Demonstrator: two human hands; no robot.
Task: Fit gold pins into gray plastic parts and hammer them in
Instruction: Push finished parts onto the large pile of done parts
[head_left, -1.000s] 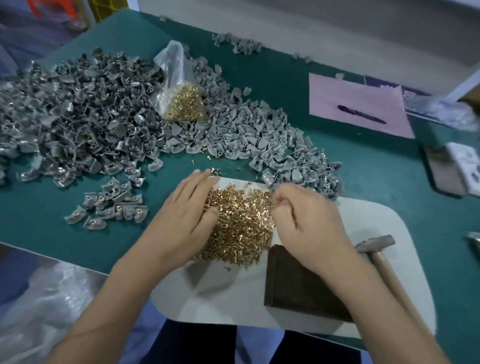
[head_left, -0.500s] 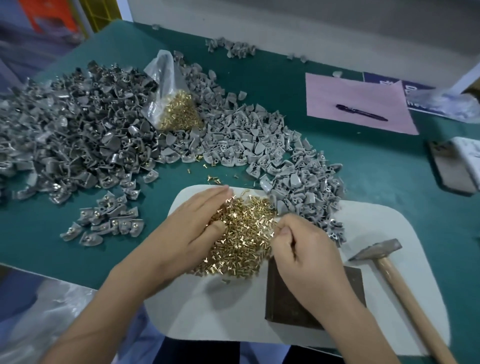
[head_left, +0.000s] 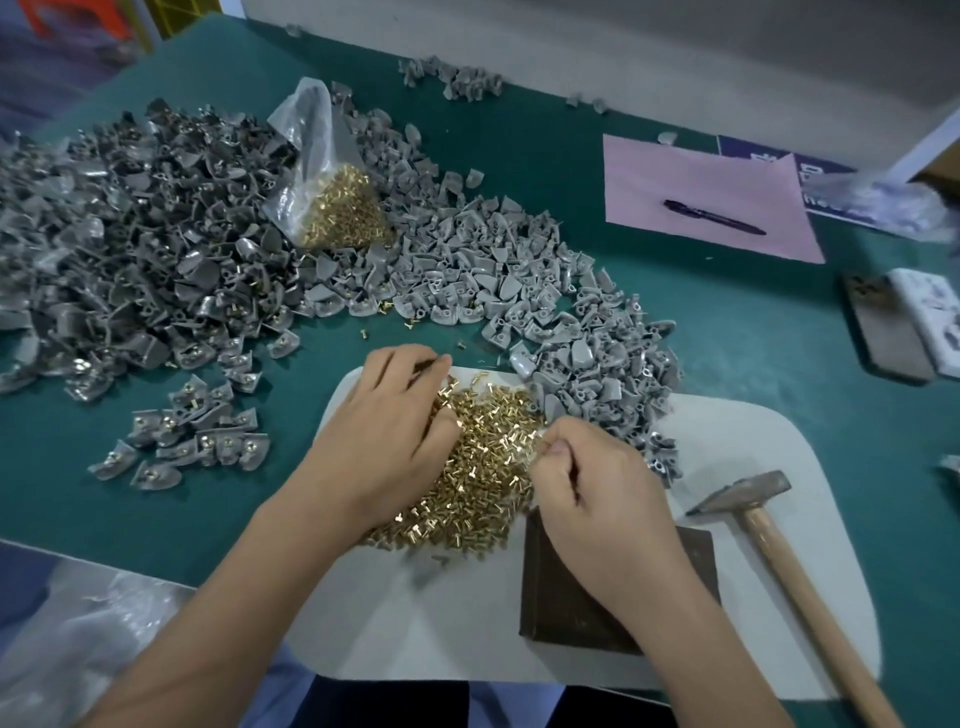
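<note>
a: head view first — where are the hands?

b: both over the heap of gold pins (head_left: 483, 467) on the white mat (head_left: 727, 597). the left hand (head_left: 387, 441) lies palm down on the heap's left side, fingers loosely spread and reaching away from the person, tips at the heap's far edge. it grips nothing that i can see.

a: and the right hand (head_left: 597, 499)?

b: at the heap's right edge, knuckles up, fingers curled in with thumb against forefinger, as if pinching. what sits in the pinch is too small to tell.

a: which way do the pins point?

b: every way; they lie jumbled, no shared axis.

a: the gray parts?

b: a big pile of gray plastic parts (head_left: 519, 291) spreads over the green worktop (head_left: 779, 364) beyond the mat, its near end spilling onto the mat's far edge. a small cluster of parts (head_left: 192, 431) lies apart, left of the mat.

a: the hammer (head_left: 779, 551)?

b: on the mat's right side, head away from the person, handle running toward the near right. a dark block (head_left: 582, 597) lies between it and the heap, partly under the right forearm.
</note>
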